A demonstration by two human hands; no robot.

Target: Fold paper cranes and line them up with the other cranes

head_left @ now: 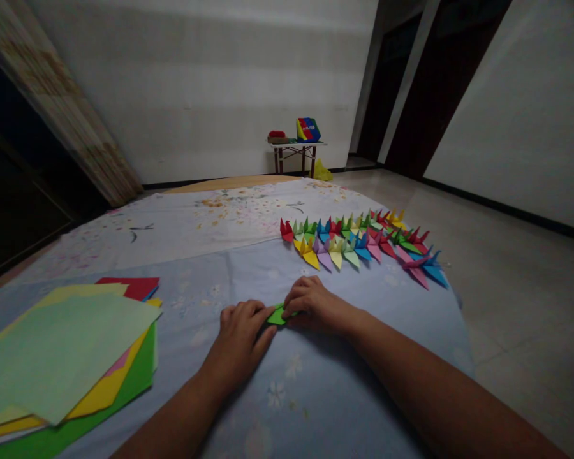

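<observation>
A small piece of folded bright green paper (pixel 276 315) lies on the blue flowered cloth between my two hands. My left hand (pixel 243 331) grips its left edge, with the thumb below and the fingers above. On the other side my right hand (pixel 312 305) has its bent fingers closed over the paper's right part and hides it. Beyond my right hand stand rows of folded paper cranes (pixel 335 254) in red, green, blue, yellow, pink and purple.
To the left lies a stack of coloured paper sheets (pixel 71 350), pale green on top. A white flowered cloth (pixel 172 223) covers the table's far part. By the wall stands a small table (pixel 296 145) carrying a striped box (pixel 309 129). The table edge curves away at the right.
</observation>
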